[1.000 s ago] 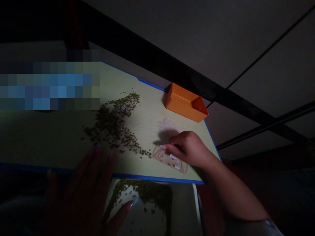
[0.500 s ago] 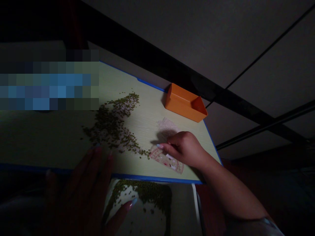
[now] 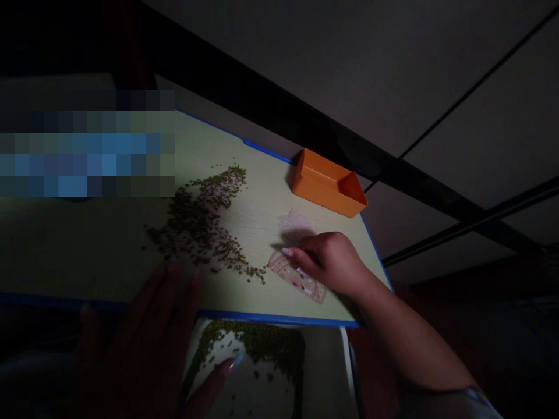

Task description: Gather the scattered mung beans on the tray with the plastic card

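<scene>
My right hand (image 3: 334, 262) rests on the pale green table (image 3: 109, 256), fingers pressed down on a clear pink protractor (image 3: 297, 280) that lies flat beside a spread of small green beans (image 3: 203, 221). My left hand (image 3: 152, 337) is in shadow at the table's front edge, fingers stretched onto the tabletop, thumb over the rim of a white tray (image 3: 262, 372) held below the edge. That tray holds several green beans (image 3: 262, 340). A small patch of pale grains (image 3: 294, 222) lies just beyond my right hand.
An orange plastic bin (image 3: 329, 183) stands at the table's far right corner. The table has a blue edge (image 3: 279, 318). A blurred-out area covers the table's left rear. Dark floor and a black bar lie beyond.
My right hand and the protractor slid a little left towards the beans and then back slightly right. The left hand and tray have stayed put.
</scene>
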`<action>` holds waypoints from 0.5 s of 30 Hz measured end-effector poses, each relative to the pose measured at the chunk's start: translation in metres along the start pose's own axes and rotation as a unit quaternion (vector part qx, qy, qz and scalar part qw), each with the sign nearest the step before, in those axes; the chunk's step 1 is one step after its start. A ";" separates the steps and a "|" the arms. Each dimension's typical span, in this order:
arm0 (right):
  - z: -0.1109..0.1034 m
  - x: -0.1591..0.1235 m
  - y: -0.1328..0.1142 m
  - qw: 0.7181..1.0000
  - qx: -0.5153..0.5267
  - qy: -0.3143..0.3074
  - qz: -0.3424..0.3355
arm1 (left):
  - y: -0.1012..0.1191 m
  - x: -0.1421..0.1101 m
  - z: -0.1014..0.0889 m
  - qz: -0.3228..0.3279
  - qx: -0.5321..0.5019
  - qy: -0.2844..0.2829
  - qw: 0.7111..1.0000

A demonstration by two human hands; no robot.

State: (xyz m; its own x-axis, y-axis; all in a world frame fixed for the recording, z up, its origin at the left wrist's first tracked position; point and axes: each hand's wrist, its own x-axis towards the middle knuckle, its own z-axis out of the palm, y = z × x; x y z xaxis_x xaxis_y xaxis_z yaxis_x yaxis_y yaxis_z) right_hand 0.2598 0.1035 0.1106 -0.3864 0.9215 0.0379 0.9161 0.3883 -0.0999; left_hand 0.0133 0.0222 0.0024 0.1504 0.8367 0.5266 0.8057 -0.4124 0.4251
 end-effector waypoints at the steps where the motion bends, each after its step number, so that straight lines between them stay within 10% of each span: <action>1: 0.000 0.000 0.000 1.000 0.000 0.001 0.001 | 0.000 0.000 0.000 0.001 -0.001 -0.005 1.000; 15: 0.006 0.008 0.005 0.997 -0.039 0.025 0.059 | -0.004 0.000 0.001 0.008 0.003 -0.002 1.000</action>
State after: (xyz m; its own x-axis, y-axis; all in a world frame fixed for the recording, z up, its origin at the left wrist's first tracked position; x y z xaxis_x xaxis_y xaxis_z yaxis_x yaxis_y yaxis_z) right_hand 0.2607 0.1128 0.1044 -0.2715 0.9591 0.0801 0.9612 0.2745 -0.0286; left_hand 0.0110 0.0244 0.0004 0.1663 0.8315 0.5301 0.8062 -0.4242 0.4125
